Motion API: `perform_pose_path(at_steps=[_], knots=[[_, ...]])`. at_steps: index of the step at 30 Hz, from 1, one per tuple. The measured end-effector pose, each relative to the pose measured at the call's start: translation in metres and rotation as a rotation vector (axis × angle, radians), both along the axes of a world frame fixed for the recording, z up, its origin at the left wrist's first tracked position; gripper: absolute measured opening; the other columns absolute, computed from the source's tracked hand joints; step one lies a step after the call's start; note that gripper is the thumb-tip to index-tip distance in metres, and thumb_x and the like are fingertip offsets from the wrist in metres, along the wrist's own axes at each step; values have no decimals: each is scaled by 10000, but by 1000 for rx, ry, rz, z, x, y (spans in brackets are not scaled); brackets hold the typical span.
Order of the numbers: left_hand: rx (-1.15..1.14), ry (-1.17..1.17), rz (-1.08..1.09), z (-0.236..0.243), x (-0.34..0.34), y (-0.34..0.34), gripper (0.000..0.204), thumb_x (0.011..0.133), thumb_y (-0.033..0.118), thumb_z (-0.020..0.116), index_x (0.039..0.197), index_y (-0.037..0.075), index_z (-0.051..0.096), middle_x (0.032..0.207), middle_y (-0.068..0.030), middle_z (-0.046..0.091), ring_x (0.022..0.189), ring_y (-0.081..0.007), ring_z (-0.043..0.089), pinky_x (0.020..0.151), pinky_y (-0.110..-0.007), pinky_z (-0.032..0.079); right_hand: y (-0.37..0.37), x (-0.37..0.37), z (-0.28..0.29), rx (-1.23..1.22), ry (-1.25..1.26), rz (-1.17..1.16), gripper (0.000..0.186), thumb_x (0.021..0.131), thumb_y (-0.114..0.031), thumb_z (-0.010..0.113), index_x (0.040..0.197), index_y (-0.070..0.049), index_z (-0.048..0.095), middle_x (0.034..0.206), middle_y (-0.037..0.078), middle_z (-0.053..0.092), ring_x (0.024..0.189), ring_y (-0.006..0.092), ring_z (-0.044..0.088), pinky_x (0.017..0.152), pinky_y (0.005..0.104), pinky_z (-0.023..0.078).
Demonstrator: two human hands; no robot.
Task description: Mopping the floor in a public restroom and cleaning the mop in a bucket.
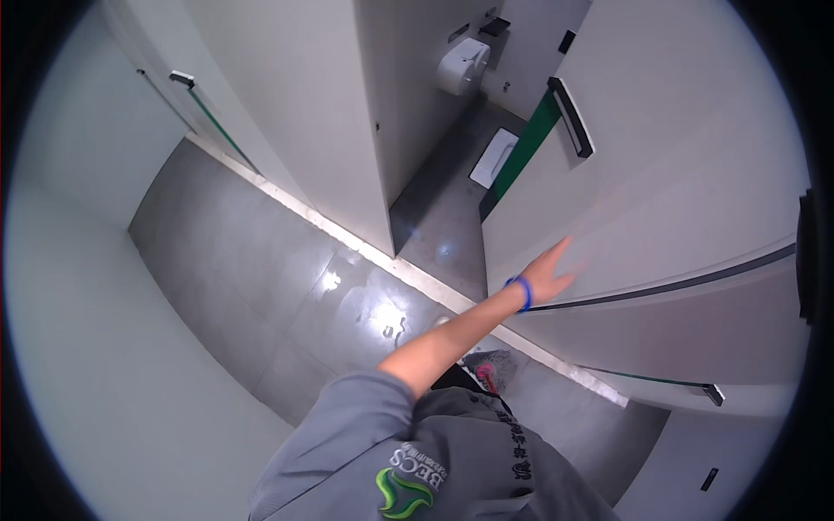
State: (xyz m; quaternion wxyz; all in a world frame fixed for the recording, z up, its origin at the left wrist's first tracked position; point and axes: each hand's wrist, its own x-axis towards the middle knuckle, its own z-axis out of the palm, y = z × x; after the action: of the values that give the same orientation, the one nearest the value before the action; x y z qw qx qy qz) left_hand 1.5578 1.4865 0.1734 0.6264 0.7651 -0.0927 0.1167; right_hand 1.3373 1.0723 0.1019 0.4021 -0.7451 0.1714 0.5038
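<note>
My left hand (547,273), with a blue wristband, reaches across to the right in front of a pale stall door (660,165). Its fingers are stretched apart and slightly blurred, holding nothing; whether they touch the door is unclear. The door stands open and carries a black handle (570,117) and a green edge strip. Inside the stall are a white squat toilet (493,158) and a white wall dispenser (460,68). Low by my body, partly hidden, lies a grey mop head (504,363) with a pink fitting. My right hand is not in view.
A partition (321,104) separates this stall from another pale door (156,43) at the left. A pale threshold strip (356,239) runs along the stalls. The grey tiled floor (226,260) has shiny patches and meets a pale wall (87,347).
</note>
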Motion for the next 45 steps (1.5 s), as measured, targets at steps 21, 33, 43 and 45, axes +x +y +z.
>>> perform_pose_path(at_steps=[21,33,43,45], knots=[[1614,-498,1244,238,65,472,257,782,129,660,1017,228,692,1384,81,523,1354,-223,387,1084,-573,184,262,196,4,68,-76,-31,523,878,-179,662,1350,-41,484,1010,136,675,922,180,637,810,303,508],[1636,-639,1388,196,93,506,197,746,93,682,822,273,711,1034,173,693,1236,-140,444,1148,-411,88,273,181,-91,-8,-428,68,405,897,-265,632,1218,-23,578,849,115,677,674,197,643,532,343,496],[1633,-675,1320,205,95,492,239,733,52,696,820,273,721,1024,164,695,1202,-146,446,1108,-392,150,505,492,-210,-157,-925,166,212,923,-184,493,1051,-53,600,769,178,655,654,344,649,582,418,502],[1653,-641,1345,203,90,491,234,732,53,698,817,270,720,1035,168,691,1197,-147,445,1097,-393,164,561,520,-129,-26,-462,-43,225,899,-220,518,1039,-63,597,944,216,651,895,400,626,745,475,476]])
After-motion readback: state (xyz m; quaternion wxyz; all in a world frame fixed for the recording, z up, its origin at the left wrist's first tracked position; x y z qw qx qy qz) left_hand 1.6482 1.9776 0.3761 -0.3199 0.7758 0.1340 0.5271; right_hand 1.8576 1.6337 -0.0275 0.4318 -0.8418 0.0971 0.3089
